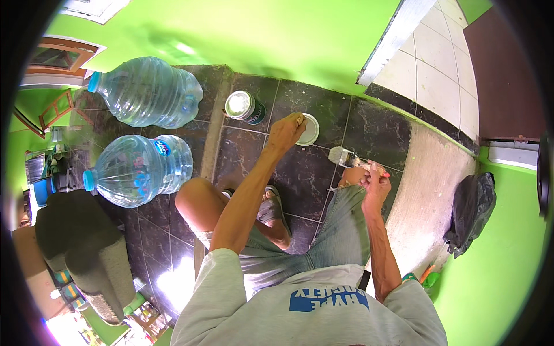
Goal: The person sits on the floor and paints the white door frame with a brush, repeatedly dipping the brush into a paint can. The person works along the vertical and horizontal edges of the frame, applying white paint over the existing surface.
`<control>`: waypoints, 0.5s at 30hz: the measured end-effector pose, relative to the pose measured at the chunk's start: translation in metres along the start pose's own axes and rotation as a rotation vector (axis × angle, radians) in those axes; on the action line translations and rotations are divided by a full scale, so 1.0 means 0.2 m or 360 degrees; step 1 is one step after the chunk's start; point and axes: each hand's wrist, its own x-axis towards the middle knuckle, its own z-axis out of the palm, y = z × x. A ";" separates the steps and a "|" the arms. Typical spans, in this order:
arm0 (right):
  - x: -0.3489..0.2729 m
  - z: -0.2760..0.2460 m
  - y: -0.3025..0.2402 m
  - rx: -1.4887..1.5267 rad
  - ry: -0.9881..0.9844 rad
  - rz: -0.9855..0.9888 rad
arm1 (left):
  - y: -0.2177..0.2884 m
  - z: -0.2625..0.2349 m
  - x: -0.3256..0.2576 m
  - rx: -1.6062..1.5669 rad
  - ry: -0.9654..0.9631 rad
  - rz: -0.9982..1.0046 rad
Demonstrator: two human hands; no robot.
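My left hand (283, 134) is closed in a pinch over the left rim of a round white lid or shallow tub (310, 130). What its fingers grip, if anything, is hidden. In my right hand (377, 187) is a paintbrush (360, 163), held by its handle above my right knee. Its pale, wide bristles point left, toward the white round piece, and are apart from it. To the left of my left hand stands a paint can (245, 107) with a dark label; its top looks white and bright.
Two large clear water bottles with blue caps, one farther (147, 92) and one nearer (141, 171), lie at left on dark tiles. A black plastic bag (471, 213) rests at right by the green wall (490, 294). A raised ledge (424, 184) borders the tiles; a dark padded seat (83, 248) is lower left.
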 end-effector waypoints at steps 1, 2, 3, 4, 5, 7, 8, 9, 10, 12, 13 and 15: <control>0.00 0.02 0.00 0.0072 0.0019 0.0014 | 0.00 0.00 0.00 0.0038 -0.0056 -0.0003; 0.01 0.04 0.00 0.0084 0.0010 0.0060 | 0.01 0.00 0.01 -0.0149 -0.0069 -0.0152; 0.01 0.06 0.00 0.0096 0.0000 0.0105 | 0.01 0.01 0.03 -0.0335 -0.0081 -0.0300; 0.01 0.08 -0.01 0.0100 -0.0016 0.0152 | 0.00 0.02 0.03 -0.0527 -0.0086 -0.0454; 0.01 0.10 -0.01 0.0068 -0.0035 0.0145 | 0.00 0.03 0.03 -0.0522 0.0006 -0.0429; 0.02 0.13 -0.02 0.0001 -0.0074 0.0130 | -0.01 0.06 0.03 -0.0512 0.0194 -0.0382; 0.02 0.15 -0.03 -0.0013 -0.0088 0.0119 | -0.01 0.06 0.03 -0.0364 0.0246 -0.0211; 0.02 0.17 -0.05 -0.0028 -0.0102 0.0108 | -0.02 0.06 0.02 -0.0215 0.0296 -0.0041; 0.01 0.18 -0.06 -0.0039 -0.0107 0.0100 | -0.01 0.06 0.02 -0.0065 0.0336 0.0129; 0.03 0.16 -0.04 -0.0132 -0.0179 0.0030 | -0.01 0.04 -0.01 0.0110 0.0159 0.0076; 0.04 0.17 -0.04 -0.0175 -0.0218 -0.0007 | -0.01 0.03 -0.03 0.0202 0.0073 0.0051; 0.06 0.18 -0.03 -0.0223 -0.0216 -0.0014 | -0.02 0.02 -0.02 0.0032 -0.0041 -0.0158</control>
